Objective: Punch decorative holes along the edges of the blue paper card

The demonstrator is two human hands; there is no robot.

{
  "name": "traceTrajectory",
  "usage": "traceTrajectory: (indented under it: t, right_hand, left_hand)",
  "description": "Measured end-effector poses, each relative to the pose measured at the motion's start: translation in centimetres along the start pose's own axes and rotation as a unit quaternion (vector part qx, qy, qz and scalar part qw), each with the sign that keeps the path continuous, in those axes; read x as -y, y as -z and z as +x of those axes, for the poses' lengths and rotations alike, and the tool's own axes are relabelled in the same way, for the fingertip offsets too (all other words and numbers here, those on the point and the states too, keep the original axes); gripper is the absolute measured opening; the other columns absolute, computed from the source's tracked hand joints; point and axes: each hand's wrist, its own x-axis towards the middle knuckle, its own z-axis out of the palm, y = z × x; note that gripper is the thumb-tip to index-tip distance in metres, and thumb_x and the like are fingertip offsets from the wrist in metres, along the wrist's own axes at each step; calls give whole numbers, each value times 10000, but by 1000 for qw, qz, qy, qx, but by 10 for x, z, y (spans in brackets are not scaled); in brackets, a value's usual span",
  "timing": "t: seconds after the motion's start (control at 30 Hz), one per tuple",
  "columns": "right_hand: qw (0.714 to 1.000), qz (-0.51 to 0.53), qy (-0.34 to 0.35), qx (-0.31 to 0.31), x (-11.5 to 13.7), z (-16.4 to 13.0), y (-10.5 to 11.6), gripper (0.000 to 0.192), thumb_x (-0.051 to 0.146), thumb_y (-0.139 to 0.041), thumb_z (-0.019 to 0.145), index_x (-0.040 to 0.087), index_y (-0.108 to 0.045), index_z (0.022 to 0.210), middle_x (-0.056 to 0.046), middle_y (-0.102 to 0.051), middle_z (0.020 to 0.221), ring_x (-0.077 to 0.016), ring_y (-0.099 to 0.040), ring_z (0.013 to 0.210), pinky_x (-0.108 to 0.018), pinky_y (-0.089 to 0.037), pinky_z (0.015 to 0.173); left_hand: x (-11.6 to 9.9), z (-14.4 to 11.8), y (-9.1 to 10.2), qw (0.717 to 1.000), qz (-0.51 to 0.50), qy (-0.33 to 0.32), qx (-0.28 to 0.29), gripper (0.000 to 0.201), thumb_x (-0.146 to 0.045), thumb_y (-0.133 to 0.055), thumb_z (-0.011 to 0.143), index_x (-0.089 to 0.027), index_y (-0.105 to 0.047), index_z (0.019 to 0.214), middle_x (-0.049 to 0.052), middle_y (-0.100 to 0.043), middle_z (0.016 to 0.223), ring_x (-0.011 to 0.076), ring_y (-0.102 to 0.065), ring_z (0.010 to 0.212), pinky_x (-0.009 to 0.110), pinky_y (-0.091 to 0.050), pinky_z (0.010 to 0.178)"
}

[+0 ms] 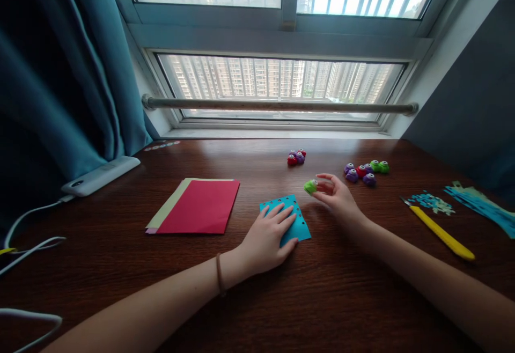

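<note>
My left hand (267, 237) lies flat with fingers spread on a blue sheet of paper (300, 229), covering much of it. Small dark holes run along the sheet's upper and right edges. Just right of the paper, my right hand (336, 195) pinches a small green paper punch (310, 186) between thumb and fingers, a little apart from the sheet. More punches in purple and red (358, 173) stand beyond that hand, beside two green punches (380, 166). Another red and purple cluster of punches (296, 157) sits farther back.
A stack of red and pale paper (197, 206) lies left of my hands. On the right are a yellow-handled craft knife (442, 232), punched-out paper bits (432, 203) and blue paper strips (480, 208). A white power strip (102, 175) with cables borders the left curtain.
</note>
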Motion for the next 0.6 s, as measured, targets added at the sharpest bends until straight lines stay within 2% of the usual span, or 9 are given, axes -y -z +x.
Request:
traceTrajectory:
  t: [0.07,0.17,0.3,0.6]
  right_hand:
    - [999,15,-28,40,-1,-26,7,494,269,-757,600,181,-494,1009,-84,-643,936,-232,-623,880,-368,-503,809]
    - [997,16,-38,69,-3,-46,14,461,240,-737,641,202,-497,1032,-63,-635,948,-211,-613,887,-349,-491,821]
    - [994,-32,-16,105,-2,-53,11,421,219,-696,693,214,-491,1061,-56,-629,961,-216,-604,900,-357,-480,817]
    - [984,-140,-5,113,5,-60,9,363,194,-637,733,200,-506,1072,-53,-634,953,-209,-599,897,-347,-474,806]
  left_hand:
    - [0,0,-1,1000,2,1,4,477,-371,-502,868,-235,-394,1311,59,-369,1383,280,-282,1287,537,-242,1048]
    - [1,0,-3,1000,9,1,9,470,-378,-492,879,-237,-389,1315,67,-354,1391,284,-279,1288,544,-249,1042]
    - [0,-1,-4,999,31,-3,12,467,-364,-468,897,-219,-368,1331,79,-344,1396,288,-277,1289,540,-254,1042]
    - [-3,-3,-4,998,65,1,1,391,-330,-450,908,-184,-453,1270,89,-400,1359,306,-350,1241,535,-325,996]
